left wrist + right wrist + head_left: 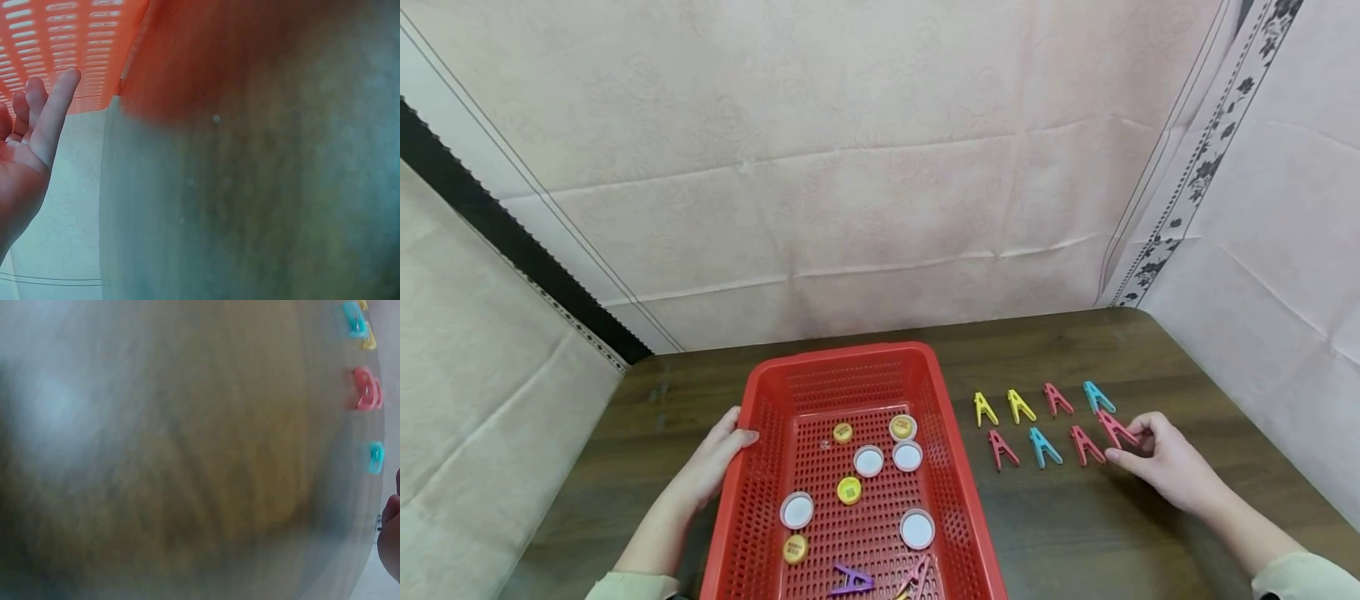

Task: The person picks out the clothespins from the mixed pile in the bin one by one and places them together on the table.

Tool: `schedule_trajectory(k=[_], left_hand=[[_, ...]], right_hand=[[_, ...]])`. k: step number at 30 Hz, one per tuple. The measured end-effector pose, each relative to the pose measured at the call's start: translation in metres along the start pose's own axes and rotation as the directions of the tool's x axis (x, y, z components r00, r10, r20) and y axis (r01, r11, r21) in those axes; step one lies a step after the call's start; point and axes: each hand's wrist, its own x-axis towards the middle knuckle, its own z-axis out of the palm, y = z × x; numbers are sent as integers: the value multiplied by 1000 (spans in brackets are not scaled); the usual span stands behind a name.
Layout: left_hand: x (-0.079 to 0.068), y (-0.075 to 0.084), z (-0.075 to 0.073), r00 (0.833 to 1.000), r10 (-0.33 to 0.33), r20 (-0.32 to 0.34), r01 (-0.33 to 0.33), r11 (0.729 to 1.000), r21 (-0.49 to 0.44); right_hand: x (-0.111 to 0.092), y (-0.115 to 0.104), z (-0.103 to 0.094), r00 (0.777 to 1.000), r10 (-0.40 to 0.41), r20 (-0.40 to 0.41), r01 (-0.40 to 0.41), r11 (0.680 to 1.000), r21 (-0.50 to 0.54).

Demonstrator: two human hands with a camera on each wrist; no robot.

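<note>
My left hand [718, 454] holds the left rim of a red plastic basket [958, 467], thumb over the edge. In the left wrist view its fingers [53, 119] lie along the basket's slotted outer wall [62, 37]. To the right, my right hand [1172, 467] pinches the spread legs of a red clothespin [1116, 427] between thumb and fingers, close over the table. Beside it lie a red clothespin [1086, 445], a blue clothespin [1097, 397] and several more red, yellow and blue ones, in two rough rows. In the right wrist view only part of the hand [390, 537] shows.
Inside the basket are several white round caps [917, 529], yellow caps [849, 490], a purple clothespin [852, 581] and a pink clothespin [914, 577]. The brown wooden table [1037, 533] is bordered by pale cloth hangings [850, 208] at the back and sides.
</note>
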Motion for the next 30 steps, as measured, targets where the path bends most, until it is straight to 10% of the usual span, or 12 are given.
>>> schedule_trajectory(k=[30], left_hand=[[0, -1, 0, 1000, 2, -6, -2, 1000, 12]], right_hand=[[-4, 29, 5, 996, 83, -17, -85, 978, -189]])
